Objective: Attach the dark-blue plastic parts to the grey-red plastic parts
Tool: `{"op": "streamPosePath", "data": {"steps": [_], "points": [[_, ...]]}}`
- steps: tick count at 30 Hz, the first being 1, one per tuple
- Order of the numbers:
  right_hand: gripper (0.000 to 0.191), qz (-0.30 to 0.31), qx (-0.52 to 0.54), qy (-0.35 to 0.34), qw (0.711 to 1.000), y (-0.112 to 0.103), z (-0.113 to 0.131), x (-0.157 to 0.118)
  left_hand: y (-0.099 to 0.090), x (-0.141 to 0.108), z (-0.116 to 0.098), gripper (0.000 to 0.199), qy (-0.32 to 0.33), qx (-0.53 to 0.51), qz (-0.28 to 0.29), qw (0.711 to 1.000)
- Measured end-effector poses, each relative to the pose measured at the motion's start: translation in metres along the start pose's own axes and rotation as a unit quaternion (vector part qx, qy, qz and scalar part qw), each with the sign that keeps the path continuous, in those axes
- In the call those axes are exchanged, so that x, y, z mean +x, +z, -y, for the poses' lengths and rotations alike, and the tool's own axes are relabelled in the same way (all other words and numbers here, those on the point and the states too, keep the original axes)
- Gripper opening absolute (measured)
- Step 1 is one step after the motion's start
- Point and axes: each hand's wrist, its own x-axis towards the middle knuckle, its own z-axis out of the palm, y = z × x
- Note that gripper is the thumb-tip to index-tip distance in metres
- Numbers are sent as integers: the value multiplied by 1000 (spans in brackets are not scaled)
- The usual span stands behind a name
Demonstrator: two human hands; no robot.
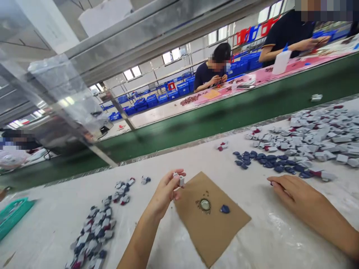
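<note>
Between the thumb and fingers of my left hand [167,190] is a small light-grey block-like piece [181,181], held above the left edge of a brown cardboard sheet [209,235]. On the sheet lie a round ornament [205,204] with a pale centre and dark beaded rim, tiny bits above it, and a navy blue piece [224,209]. Off to the right, my right hand [294,194] is low over the white table with its fingers pressed together. A small dark spot shows at its fingertips; what it is stays unclear. Navy pieces [266,160] lie just beyond that hand.
A large heap of light-grey pieces [322,134] covers the table's right rear. Mixed grey, navy and dark-red pieces [95,228] form a pile at left, near a green tray [17,213]. Beyond a green belt [179,123], two people work at a pink-covered bench [297,65].
</note>
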Motion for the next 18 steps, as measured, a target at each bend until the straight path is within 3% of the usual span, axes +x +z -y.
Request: {"op": "streamPosePath", "data": {"steps": [2, 4, 7, 9, 12, 15, 18], "points": [[23, 87, 37, 11, 995, 7, 23, 5, -6, -24, 9, 37, -10, -18, -8, 1000], [28, 155, 105, 67, 980, 16, 51, 12, -9, -37, 20, 39, -13, -29, -30, 999], [28, 255, 236, 150, 926, 29, 95, 20, -11, -50, 35, 44, -9, -41, -63, 997], [22, 298, 286, 151, 898, 37, 119, 23, -11, -59, 42, 47, -9, -41, -66, 997], [21, 315, 265, 107, 905, 44, 143, 22, -10, -70, 51, 52, -9, -32, -65, 997], [27, 320, 187, 73, 926, 48, 151, 18, -7, -74, 57, 57, 16, -64, -106, 992], [25, 324, 118, 47, 938, 50, 150, 15, -1, -72, 62, 37, 27, -118, -129, 984]]}}
